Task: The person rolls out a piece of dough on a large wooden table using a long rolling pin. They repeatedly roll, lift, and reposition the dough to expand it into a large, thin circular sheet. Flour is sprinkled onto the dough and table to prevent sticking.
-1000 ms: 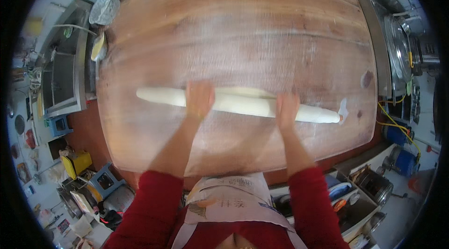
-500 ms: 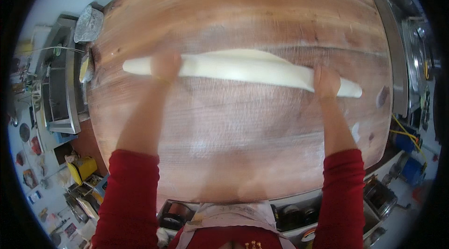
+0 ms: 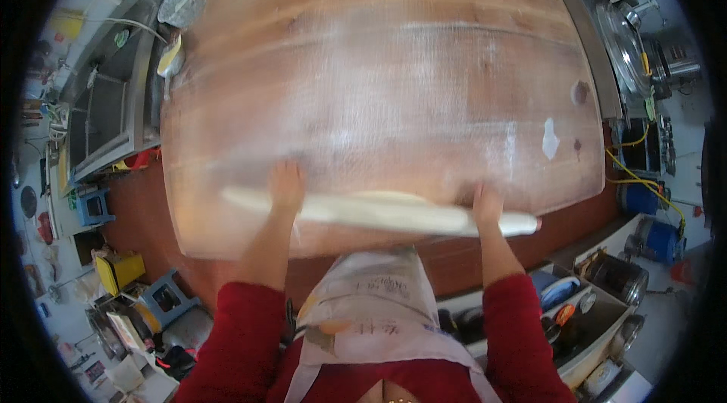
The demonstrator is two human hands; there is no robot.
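Observation:
A long pale roll of dough lies across the near part of the floured wooden board, with a loose flap of the sheet bulging along its far side near the middle. Any rolling pin inside is hidden by the dough. My left hand is over the left part of the roll, its fingers blurred but bent across the top. On the right part, my right hand grips the roll, with the right end sticking out beyond it. The left end is smeared by motion.
The big wooden board carries white flour streaks and a white patch at the right. A pale speckled bowl and a scoop sit at its far left. Metal sinks flank it; a blue stool stands lower left.
Both hands have drawn the dough roll toward my body, from mid-board to near its front edge. My elbows are more bent. The view has shifted, showing more floor and apron.

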